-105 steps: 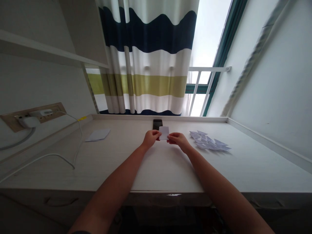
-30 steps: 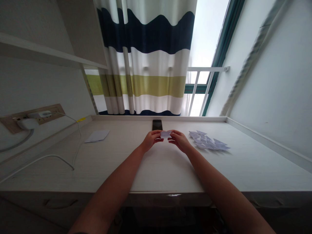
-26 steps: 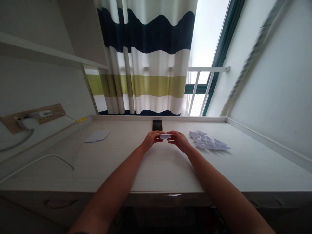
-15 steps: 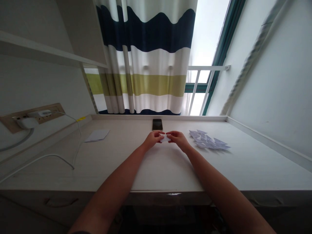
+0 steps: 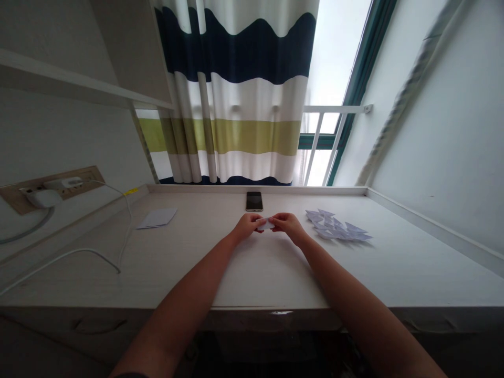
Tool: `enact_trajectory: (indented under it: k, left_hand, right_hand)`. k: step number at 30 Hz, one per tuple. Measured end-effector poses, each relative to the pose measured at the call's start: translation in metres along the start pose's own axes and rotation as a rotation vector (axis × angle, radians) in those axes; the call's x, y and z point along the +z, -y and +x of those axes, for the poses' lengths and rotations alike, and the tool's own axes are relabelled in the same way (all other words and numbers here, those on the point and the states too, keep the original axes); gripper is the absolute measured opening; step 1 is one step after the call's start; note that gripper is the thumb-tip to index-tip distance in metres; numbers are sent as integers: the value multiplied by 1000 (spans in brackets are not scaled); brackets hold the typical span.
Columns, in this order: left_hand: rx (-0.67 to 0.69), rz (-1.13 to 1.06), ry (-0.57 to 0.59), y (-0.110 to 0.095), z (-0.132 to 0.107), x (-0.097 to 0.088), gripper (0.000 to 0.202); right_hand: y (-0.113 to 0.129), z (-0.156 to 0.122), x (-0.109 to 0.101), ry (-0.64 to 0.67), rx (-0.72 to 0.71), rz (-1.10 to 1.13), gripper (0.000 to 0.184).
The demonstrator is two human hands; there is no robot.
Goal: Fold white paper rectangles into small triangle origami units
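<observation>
A striped curtain [image 5: 236, 105] hangs behind the far edge of the desk [image 5: 252, 273]. Both forearms reach across the desk top toward its middle.

The left hand [image 5: 244, 227] and right hand [image 5: 289, 226] meet fingertip to fingertip, low over the desk surface. Each hand is closed in a pinch on the paper piece [image 5: 268, 224]. The left grips its left end, the right its right end. The paper piece lies between the two hands: at 3 o'clock of the left hand, at 9 o'clock of the right. Whether it touches the desk cannot be told.

- Pile of folded papers [image 5: 336, 231]: on the desk, 3 o'clock of the right hand, near but apart.
- White sheet [image 5: 158, 218]: flat on the desk, 9 o'clock of the left hand, well apart.
- Phone [image 5: 254, 201]: flat on the desk, screen dark, 11 o'clock of the paper piece, just beyond the fingertips.
</observation>
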State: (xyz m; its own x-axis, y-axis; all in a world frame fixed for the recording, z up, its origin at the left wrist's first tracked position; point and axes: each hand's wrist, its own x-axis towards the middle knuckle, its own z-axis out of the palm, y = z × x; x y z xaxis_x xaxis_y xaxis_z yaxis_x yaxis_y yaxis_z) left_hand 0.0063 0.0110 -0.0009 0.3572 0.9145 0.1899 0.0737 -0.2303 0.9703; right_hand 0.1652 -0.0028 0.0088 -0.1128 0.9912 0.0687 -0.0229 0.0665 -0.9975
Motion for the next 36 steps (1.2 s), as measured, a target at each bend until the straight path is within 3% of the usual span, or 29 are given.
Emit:
enact_trajectory:
  k: [18, 23, 31, 36]
  left_hand:
    - [59, 83, -1, -1, 0, -1, 22]
    - [60, 146, -19, -4, -3, 0, 22]
    - [2, -80, 13, -3, -2, 2, 29]
    - [26, -33, -11, -3, -2, 4, 26]
  right_hand:
    - [0, -2, -1, 79, -15, 40, 24]
    - [-1, -2, 0, 21, -25, 13, 23]
    - [1, -1, 2, -4, -73, -1, 21]
    - [-1, -1, 5, 5, -69, 18, 21]
